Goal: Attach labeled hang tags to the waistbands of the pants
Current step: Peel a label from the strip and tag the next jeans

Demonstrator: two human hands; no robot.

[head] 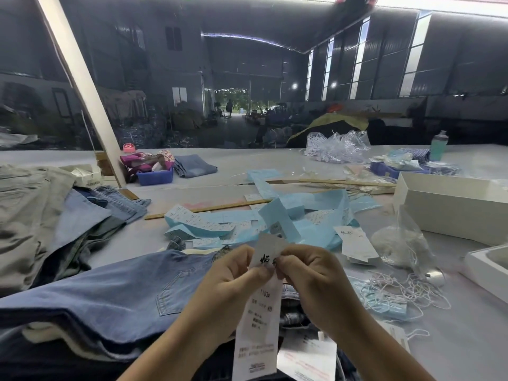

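Note:
A long white hang tag point(259, 320) with printed text hangs between my hands at the bottom centre. My left hand point(228, 281) pinches its upper part from the left, and my right hand point(310, 279) pinches it from the right. The tag's top, with black handwriting, sticks up above my fingers. A stack of blue denim pants point(115, 292) lies under my hands, a back pocket facing up. More white tags point(305, 358) lie on the pants near my right forearm.
Blue backing paper and loose labels point(275, 221) litter the table's middle. White strings point(404, 292) and a bag of thread point(398, 246) lie to the right, next to a white box point(450, 207). Grey and denim pants point(41, 215) pile up at the left. A wooden ruler point(203, 209) lies across the table.

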